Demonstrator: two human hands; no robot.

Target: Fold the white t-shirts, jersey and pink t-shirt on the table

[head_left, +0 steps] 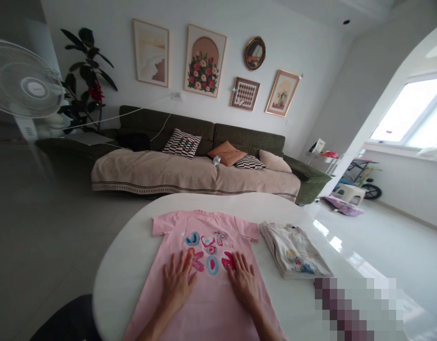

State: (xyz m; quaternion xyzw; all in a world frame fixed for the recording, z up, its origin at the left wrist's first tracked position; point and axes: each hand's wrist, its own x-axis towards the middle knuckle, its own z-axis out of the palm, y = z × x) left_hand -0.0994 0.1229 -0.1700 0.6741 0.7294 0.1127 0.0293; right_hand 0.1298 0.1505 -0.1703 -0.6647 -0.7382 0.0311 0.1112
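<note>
A pink T-shirt (211, 303) with colourful printed letters lies spread out on the white table (124, 265), its neckline toward the sofa and its short sleeves out to the sides. My left hand (178, 279) rests flat on the left part of the shirt front, fingers spread beside the print. On the right part, my right hand (244, 277) also lies flat with fingers stretched out, its fingertips over the edge of the print. Both palms press on the cloth without gripping it. The shirt's lower end runs out of view at the bottom.
Right of the pink shirt sits a stack of folded white shirts (298, 251). Nearer on that side is a pixelated patch. Beyond the table stands a green sofa (200, 175) with a beige cover and cushions. A white fan (30, 85) is at the left.
</note>
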